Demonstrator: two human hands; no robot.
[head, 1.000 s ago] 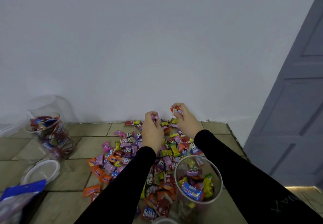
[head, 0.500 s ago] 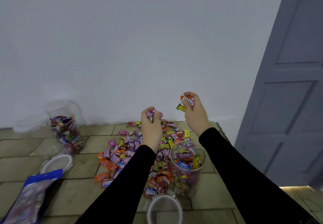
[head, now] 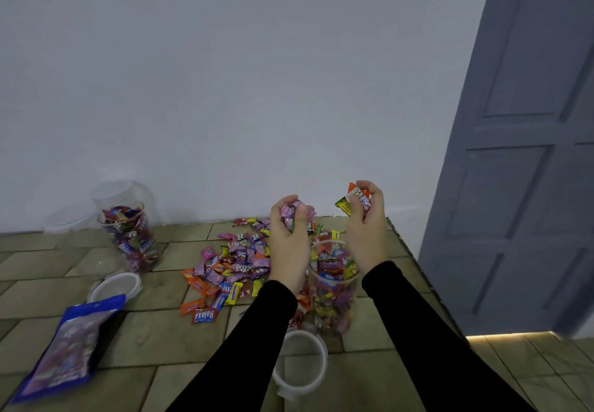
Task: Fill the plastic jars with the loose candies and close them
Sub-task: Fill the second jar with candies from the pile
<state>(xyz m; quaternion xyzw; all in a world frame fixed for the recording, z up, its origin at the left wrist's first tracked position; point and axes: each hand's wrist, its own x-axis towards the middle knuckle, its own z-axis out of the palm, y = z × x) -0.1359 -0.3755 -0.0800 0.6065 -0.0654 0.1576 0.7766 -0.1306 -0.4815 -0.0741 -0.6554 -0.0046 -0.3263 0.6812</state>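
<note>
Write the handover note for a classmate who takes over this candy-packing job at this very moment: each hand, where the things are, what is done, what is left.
Left hand grips a fistful of pink candies; right hand grips several wrapped candies. Both are raised over the near jar.
The near jar stands open and is largely filled; its lid lies on the floor in front of it.
The far jar at left holds candies and is also open, a lid lying near it.
The loose candy pile remains on the floor between the jars; a blue bag lies at left.
Left: drop both handfuls in, clear the pile, close both jars.
</note>
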